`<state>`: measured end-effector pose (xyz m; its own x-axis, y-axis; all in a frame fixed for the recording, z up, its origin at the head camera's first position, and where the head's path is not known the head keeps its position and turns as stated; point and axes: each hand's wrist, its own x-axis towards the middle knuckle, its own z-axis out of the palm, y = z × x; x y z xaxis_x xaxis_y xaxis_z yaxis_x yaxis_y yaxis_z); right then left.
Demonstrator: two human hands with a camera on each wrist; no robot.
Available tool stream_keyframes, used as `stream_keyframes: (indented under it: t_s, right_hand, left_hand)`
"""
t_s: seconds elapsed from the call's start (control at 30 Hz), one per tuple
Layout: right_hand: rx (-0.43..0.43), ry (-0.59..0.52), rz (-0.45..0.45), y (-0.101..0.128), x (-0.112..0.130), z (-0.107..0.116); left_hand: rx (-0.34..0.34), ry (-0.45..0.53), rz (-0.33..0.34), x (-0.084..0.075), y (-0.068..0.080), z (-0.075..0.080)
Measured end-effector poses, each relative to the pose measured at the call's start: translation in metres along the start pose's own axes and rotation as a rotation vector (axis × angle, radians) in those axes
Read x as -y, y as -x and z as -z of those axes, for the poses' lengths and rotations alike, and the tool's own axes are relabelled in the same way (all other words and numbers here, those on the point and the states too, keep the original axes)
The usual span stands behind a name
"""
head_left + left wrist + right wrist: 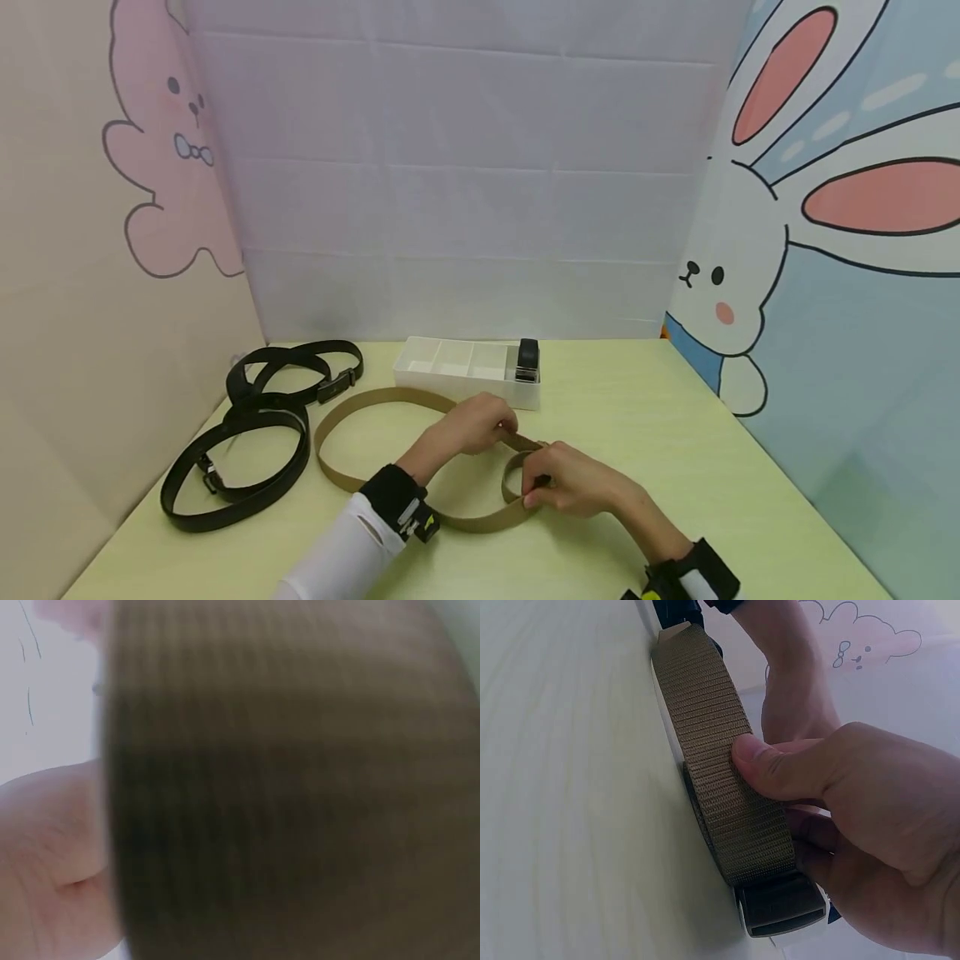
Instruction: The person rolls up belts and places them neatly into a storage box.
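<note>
A tan woven webbing belt [487, 523] stands on its edge on the table in a wide loop, with a smaller coil at its right end. My left hand [476, 423] pinches the far side of the strap with curled fingers. Close to the small coil, my right hand [573, 482] grips the near side of the strap. In the right wrist view, the thumb presses on the webbing [712, 750], just above a dark buckle [784, 904]. Blurred strap [300, 787] fills most of the left wrist view, hiding much of the left hand [52, 862].
Black belts lie loosely coiled at the left, one nearer [198, 521] and one farther back [258, 354]. Behind my hands stands a white divided box [450, 385], with a rolled black belt [528, 354] in its right compartment. Printed cloth walls enclose the table.
</note>
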<state>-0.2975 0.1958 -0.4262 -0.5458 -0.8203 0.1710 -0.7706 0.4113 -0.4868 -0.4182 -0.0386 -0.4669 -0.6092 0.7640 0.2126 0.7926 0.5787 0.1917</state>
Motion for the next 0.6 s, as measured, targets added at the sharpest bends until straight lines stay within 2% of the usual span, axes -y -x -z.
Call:
stream_keyframes:
  t_s: [0.07,0.13,0.23,0.33,0.43,0.5,0.6]
  right_hand:
    - [0.007,-0.01,-0.008,0.0,0.0,0.0]
    - [0.015,-0.014,-0.015,0.0,0.001,0.0]
    - [0.021,-0.016,-0.017,0.0,0.001,0.0]
    - [0.019,-0.019,-0.011,-0.001,0.0,0.0]
    - [0.011,-0.025,-0.002,-0.001,0.0,0.001]
    - [0.007,-0.03,0.004,-0.001,0.0,0.001]
    - [0.008,-0.031,0.008,-0.002,0.0,0.001]
  left_hand:
    - [-0.027,-0.003,0.062,0.015,0.01,0.0]
    - [-0.051,0.005,0.097,0.023,0.02,0.005]
    - [-0.088,0.006,0.116,0.022,0.029,0.013]
    - [-0.074,-0.024,0.113,0.004,0.028,0.024]
    - [-0.028,-0.046,0.11,-0.018,0.02,0.03]
    - [0.005,-0.033,0.103,-0.031,0.013,0.03]
    - [0.027,0.005,0.053,-0.044,0.005,0.029]
